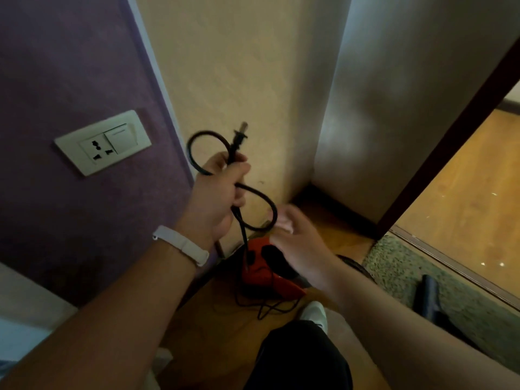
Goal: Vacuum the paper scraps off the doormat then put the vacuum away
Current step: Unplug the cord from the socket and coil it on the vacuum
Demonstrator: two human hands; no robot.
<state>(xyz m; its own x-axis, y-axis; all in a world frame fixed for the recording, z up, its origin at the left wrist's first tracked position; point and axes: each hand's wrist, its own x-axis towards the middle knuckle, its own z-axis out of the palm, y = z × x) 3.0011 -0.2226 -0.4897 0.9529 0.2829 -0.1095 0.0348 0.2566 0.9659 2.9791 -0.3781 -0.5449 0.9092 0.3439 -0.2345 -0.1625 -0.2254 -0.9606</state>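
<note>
Two loops of black cord (225,175) are gathered in the left hand (216,198), which is closed tight around them just right of the wall socket (102,143); the plug (239,136) sticks up free above the fist, not in the socket. Farther right and lower, the right hand (298,240) is loosely open with fingers spread, touching the lower loop but gripping nothing firmly. Below it on the floor sits the red vacuum (264,268), with slack cord trailing beside it. Right of that lies the doormat (399,266), a dark nozzle (430,296) resting on it. This looks like the putting-away step: coiling the cord. Next, the right hand should feed another loop into the left. No readable writing or brand shows.
</note>
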